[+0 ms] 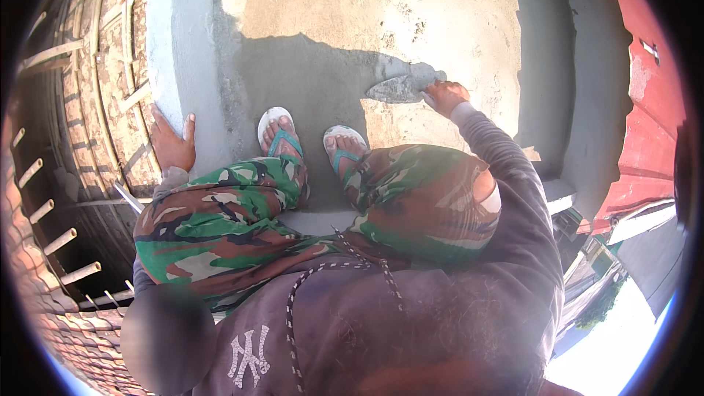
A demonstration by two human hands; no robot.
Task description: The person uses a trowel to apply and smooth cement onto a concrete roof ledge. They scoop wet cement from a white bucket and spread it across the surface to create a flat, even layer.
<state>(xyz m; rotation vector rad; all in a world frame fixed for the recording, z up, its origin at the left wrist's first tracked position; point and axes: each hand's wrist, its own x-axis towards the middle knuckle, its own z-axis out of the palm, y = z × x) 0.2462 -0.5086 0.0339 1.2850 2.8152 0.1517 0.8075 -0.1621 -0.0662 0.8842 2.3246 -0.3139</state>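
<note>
My right hand is closed around the handle end of a pointed trowel. Its grey, mortar-smeared blade lies low over the cement floor, pointing left; whether it touches the surface I cannot tell. My left hand has its thumb and fingers apart and leans on the outer edge of the low plastered wall to my left. No tool shows in it.
My feet in flip-flops stand on the floor between the hands. Beyond the left wall are bamboo poles and roof tiles. A grey plastered wall and red metal sheets stand on the right.
</note>
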